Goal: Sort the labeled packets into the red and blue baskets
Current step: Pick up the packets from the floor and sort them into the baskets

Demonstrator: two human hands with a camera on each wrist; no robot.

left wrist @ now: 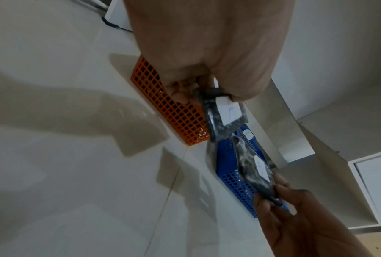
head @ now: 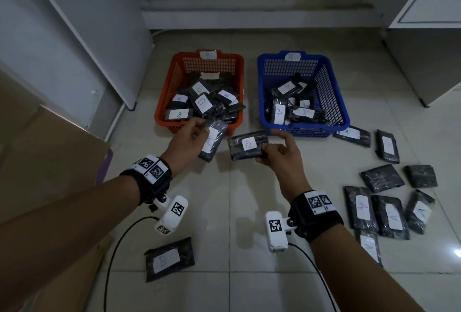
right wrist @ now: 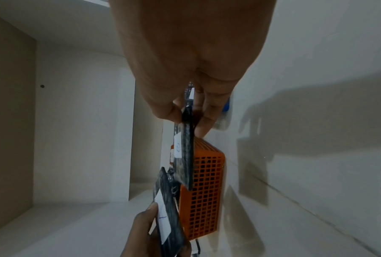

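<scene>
My left hand [head: 193, 134] pinches a dark packet [head: 213, 141] with a white label, just in front of the red basket [head: 162, 117]. In the left wrist view this packet [left wrist: 223, 118] hangs from my fingers. My right hand [head: 279, 148] grips a dark packet labeled B [head: 248, 144] in the gap before both baskets; the right wrist view shows that packet [right wrist: 185, 156] edge-on. The red basket holds several B packets [head: 202, 103]. The blue basket [head: 341, 112] holds several A packets [head: 279, 112].
Several loose packets [head: 381, 202] lie on the tiled floor at the right, two more [head: 386, 146] beside the blue basket. One B packet [head: 169, 259] lies near my left forearm. A cardboard box [head: 50, 162] stands left, cabinets behind and right.
</scene>
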